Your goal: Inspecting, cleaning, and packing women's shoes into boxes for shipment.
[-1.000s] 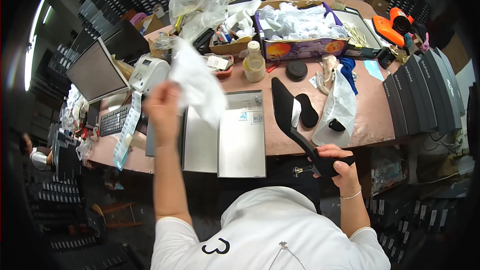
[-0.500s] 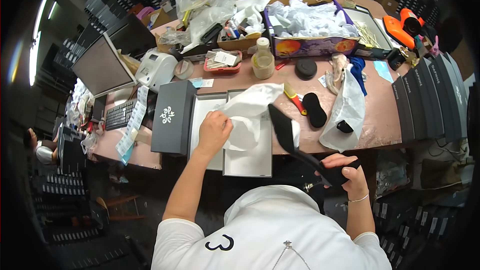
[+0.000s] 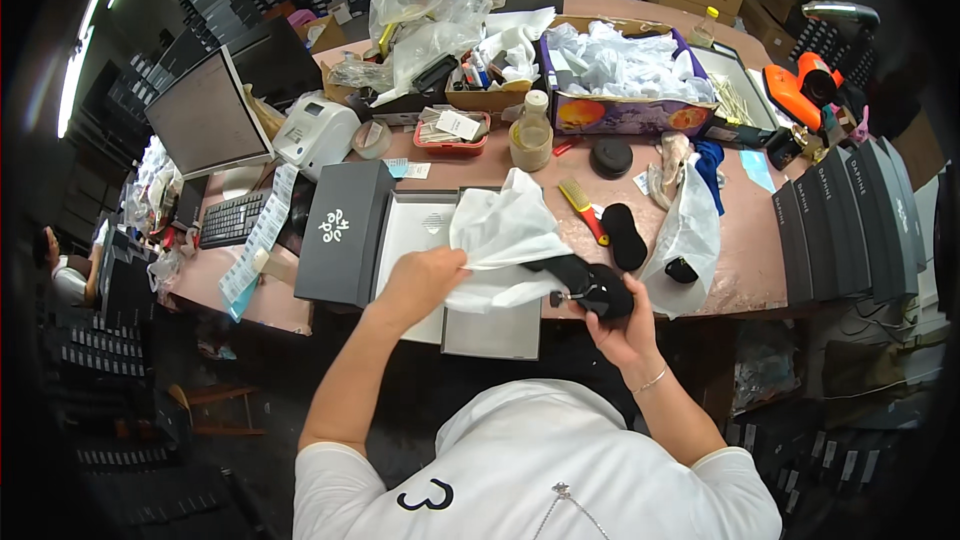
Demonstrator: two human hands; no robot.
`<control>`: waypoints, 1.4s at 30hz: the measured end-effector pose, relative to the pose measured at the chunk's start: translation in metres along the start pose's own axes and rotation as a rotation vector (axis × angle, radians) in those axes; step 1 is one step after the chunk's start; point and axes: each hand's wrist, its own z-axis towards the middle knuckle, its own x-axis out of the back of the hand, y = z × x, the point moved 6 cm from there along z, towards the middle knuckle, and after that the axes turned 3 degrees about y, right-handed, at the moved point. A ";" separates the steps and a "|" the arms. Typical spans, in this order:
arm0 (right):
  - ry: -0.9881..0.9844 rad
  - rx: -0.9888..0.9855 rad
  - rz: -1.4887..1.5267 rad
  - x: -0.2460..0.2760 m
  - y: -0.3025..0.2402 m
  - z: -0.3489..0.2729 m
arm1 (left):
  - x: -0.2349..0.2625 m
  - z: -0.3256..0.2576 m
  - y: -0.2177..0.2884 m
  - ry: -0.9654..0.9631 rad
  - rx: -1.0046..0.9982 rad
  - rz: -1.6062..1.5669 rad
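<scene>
My left hand (image 3: 425, 285) pinches the edge of a white cloth-like bag (image 3: 505, 225) over the open grey shoebox (image 3: 490, 335). In my right hand (image 3: 628, 330) is a black shoe (image 3: 600, 290), gripped at its near end. Its far part reaches inside the white bag, where a dark shape shows through. Farther right lies a second white bag (image 3: 690, 230) with a small black part showing at its lower end. Between them rest a red-and-yellow-handled brush (image 3: 583, 210) and a black rounded item (image 3: 625, 235).
A dark grey box (image 3: 340, 230) stands left of the open shoebox, by a keyboard (image 3: 232, 227) and monitor (image 3: 208, 120). Behind are a glass bottle (image 3: 531, 135), a red basket (image 3: 450, 143) and a purple box (image 3: 628, 112) of white paper. Several grey boxes (image 3: 850, 210) line the right.
My right hand has moved left and up, bringing the black shoe into the white bag's opening. My left hand still holds the bag, now drawn toward the shoe.
</scene>
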 end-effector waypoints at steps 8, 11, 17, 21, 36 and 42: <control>-0.240 -0.198 0.311 0.026 0.025 -0.014 | -0.002 0.022 0.027 0.228 0.142 -0.306; -0.287 -0.212 0.324 0.023 0.022 -0.017 | -0.009 0.023 0.043 0.221 0.099 -0.345; -0.105 0.148 -0.072 -0.024 0.020 -0.034 | 0.017 0.006 0.131 0.251 -0.245 -0.313; -0.284 0.445 -0.439 -0.053 0.019 -0.029 | 0.007 0.015 0.146 0.346 -0.319 -0.239; -0.451 0.189 -0.505 -0.006 0.002 -0.052 | -0.054 -0.013 -0.034 0.859 0.644 -1.333; 0.146 0.352 -0.210 0.038 0.015 -0.037 | -0.056 -0.006 -0.010 0.627 0.613 -1.685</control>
